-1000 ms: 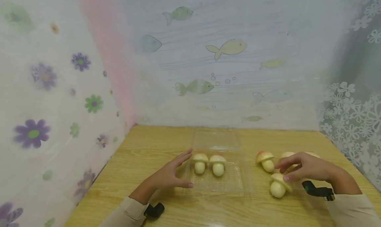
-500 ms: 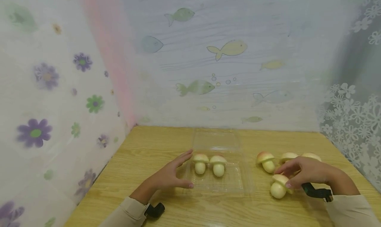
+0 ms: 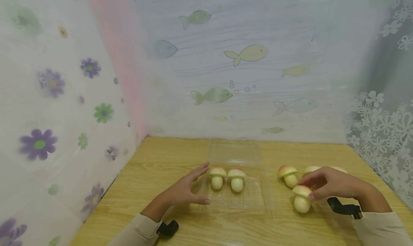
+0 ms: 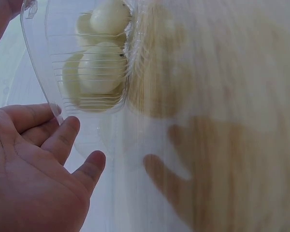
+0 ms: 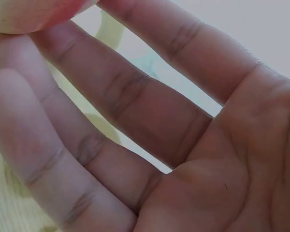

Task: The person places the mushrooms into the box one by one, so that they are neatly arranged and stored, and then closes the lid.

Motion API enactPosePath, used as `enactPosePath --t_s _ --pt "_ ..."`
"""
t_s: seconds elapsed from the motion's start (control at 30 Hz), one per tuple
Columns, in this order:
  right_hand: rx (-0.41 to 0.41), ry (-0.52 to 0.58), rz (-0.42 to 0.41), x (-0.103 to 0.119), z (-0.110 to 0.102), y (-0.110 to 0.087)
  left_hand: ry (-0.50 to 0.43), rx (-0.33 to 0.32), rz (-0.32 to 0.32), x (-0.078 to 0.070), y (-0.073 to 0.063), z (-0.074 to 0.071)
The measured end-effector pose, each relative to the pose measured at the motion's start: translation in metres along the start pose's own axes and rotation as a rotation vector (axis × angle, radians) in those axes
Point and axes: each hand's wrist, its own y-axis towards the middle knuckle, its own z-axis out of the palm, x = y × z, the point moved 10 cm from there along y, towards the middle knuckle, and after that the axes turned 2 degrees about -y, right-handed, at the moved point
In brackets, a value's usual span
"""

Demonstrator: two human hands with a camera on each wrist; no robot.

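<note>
My right hand [image 3: 335,184] pinches a mushroom-shaped toy [image 3: 302,204] between thumb and fingers at its red-tinged cap, stem towards me. In the right wrist view the cap [image 5: 26,14] sits at the fingertips. My left hand [image 3: 182,190] is spread at the left side of a clear plastic clamshell box [image 3: 255,196], fingertips at its rim in the left wrist view. Two similar mushrooms, a left one [image 3: 217,181] and a right one [image 3: 237,183], stand side by side in the box's far left part. The box's lid [image 3: 233,151] lies folded back, away from me.
Another mushroom [image 3: 288,176] lies just beyond the held one. Two more, one [image 3: 312,168] nearer the middle and one [image 3: 338,168] farther right, are partly hidden behind my right hand. The wooden table [image 3: 167,151] meets a fish-patterned curtain [image 3: 180,120] at the back.
The mushroom in my right hand has turned from tilted to nearly straight, its cap now facing away from me and its stem towards me. My left hand stays by the box.
</note>
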Motion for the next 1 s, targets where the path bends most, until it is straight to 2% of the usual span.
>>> enactPosePath --t_s 0.27,0.43,0.67,0.87,1.0 --pt "-0.02 -0.033 -0.059 0.011 -0.002 0.001 0.012 -0.004 0.0 0.0 0.0 -0.001" --pt "-0.051 -0.067 -0.05 0.014 -0.005 0.002 0.01 -0.003 0.003 -0.001 0.0 -0.002" --pt "-0.115 -0.177 -0.062 0.022 -0.012 0.005 0.006 -0.003 0.0 0.002 0.0 -0.001" --pt "-0.132 -0.167 -0.056 0.03 -0.018 0.008 0.017 -0.003 0.002 0.001 0.001 0.0" --pt "-0.194 -0.23 -0.056 0.042 -0.025 0.008 0.025 -0.003 -0.009 0.001 0.0 0.0"
